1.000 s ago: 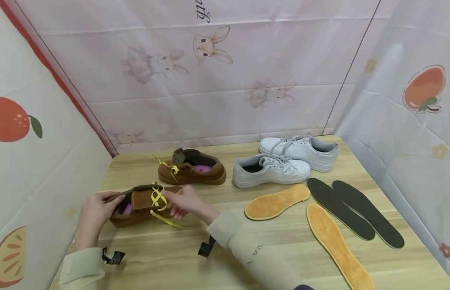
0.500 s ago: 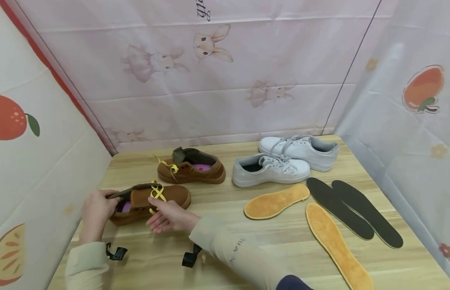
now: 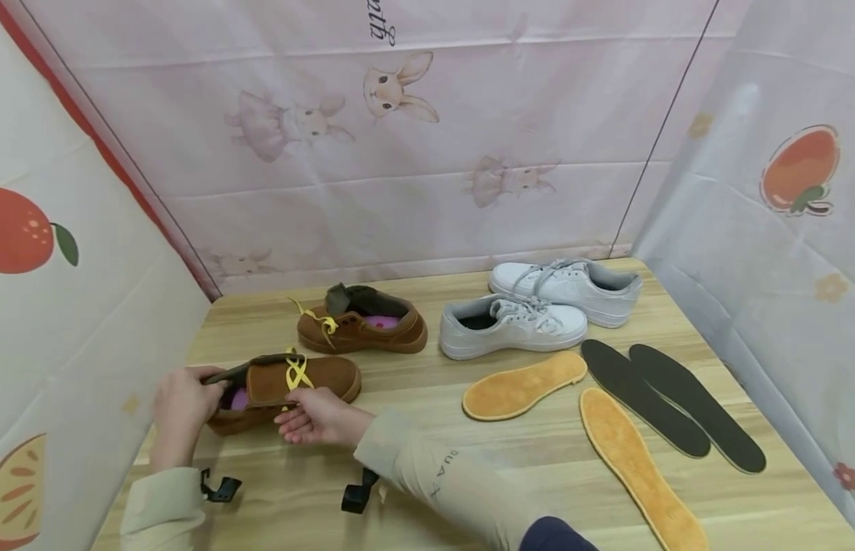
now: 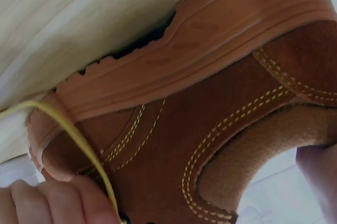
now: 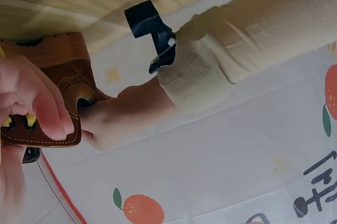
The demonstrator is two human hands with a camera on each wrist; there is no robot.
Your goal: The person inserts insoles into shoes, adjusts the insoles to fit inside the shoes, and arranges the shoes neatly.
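Note:
A brown suede shoe (image 3: 337, 375) lies on its sole on the table, toe to the right, with a purple insole (image 3: 239, 399) partly visible inside. My left hand (image 3: 182, 409) grips its collar near the heel. A yellow shoelace (image 3: 299, 373) crosses the tongue. At the near eyelets my right hand (image 3: 324, 419) has its fingers curled, with thumb and forefinger pinching at the lace. In the left wrist view the lace (image 4: 79, 137) arcs over the shoe's side to an eyelet beside the curled fingers (image 4: 47, 203). The right wrist view shows the eyelet flap (image 5: 66, 138) between the fingers.
Another brown shoe (image 3: 372, 333) with yellow lace stands behind. White sneakers (image 3: 517, 329) stand at the back right. Orange insoles (image 3: 523, 386) and black insoles (image 3: 644, 398) lie on the right. Printed cloth walls (image 3: 427, 222) enclose the table.
My right hand has moved left and nearer along the shoe, from the lace's far crossing to the near eyelets, and its fingers have curled in. The left hand keeps its grip at the heel.

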